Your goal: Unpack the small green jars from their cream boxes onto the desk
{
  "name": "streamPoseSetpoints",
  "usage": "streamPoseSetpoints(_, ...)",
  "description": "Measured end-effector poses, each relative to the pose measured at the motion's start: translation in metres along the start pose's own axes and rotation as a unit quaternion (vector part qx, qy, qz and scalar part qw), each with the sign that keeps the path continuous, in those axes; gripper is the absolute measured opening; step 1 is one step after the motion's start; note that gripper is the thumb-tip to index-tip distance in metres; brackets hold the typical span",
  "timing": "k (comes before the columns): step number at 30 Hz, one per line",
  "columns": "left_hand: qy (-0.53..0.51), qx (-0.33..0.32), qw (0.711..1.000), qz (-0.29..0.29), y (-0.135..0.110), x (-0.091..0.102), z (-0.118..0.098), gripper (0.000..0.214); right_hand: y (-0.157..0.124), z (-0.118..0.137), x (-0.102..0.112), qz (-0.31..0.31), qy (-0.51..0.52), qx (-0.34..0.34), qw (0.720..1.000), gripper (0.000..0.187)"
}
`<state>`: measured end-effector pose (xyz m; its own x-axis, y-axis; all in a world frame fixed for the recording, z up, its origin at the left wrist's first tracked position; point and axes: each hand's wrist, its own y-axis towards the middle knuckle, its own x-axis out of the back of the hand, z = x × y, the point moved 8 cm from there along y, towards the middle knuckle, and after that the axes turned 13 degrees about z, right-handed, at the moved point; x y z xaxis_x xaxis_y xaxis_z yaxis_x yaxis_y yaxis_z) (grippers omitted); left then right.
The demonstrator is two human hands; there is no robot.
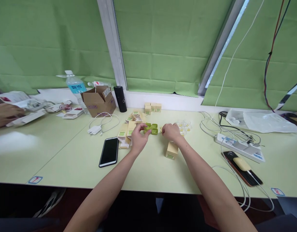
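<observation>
My left hand grips the left edge of a small green compartment tray between thumb and fingers. To its right, my right hand has its fingers pinched together, with a tiny yellowish piece at the fingertips, too small to name. Behind that hand lie several clear plastic cups with yellow bits in them, partly hidden. A closed cream box stands just below my right wrist. Several opened cream boxes are heaped beside my left hand.
Small cream boxes stand at the back. On the left are a phone, a white charger, a cardboard box, a black flask and another person's hand. A power strip and a second phone lie right.
</observation>
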<state>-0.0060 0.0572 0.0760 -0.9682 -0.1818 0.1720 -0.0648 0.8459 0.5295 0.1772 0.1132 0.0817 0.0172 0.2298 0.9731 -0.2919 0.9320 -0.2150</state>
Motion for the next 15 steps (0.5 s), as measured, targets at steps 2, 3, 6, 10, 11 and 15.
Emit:
streamPoseSetpoints(2,0.094,0.007,0.995,0.031,-0.001,-0.003,-0.006,0.021,0.004,0.003,-0.003,-0.001,-0.005,-0.007,1.000,0.019)
streamPoseSetpoints(3,0.142,0.014,0.988,0.050,-0.001,-0.005,-0.009,0.020,0.005,0.004,-0.004,-0.003,-0.004,-0.009,1.000,0.018)
streamPoseSetpoints(6,0.284,0.036,0.953,0.104,-0.002,-0.011,-0.013,0.020,0.001,0.001,0.000,-0.021,0.008,-0.014,1.000,0.018)
streamPoseSetpoints(10,0.396,0.043,0.904,0.156,-0.003,-0.015,-0.008,0.027,-0.024,-0.025,0.018,-0.096,0.066,-0.045,0.992,0.025)
streamPoseSetpoints(11,0.407,0.044,0.897,0.167,-0.003,-0.016,-0.005,0.029,-0.034,-0.037,0.025,-0.146,0.115,-0.057,0.981,0.023)
streamPoseSetpoints(15,0.421,0.045,0.887,0.184,-0.003,-0.017,0.006,0.037,-0.081,-0.073,0.030,-0.339,0.280,-0.062,0.896,0.020)
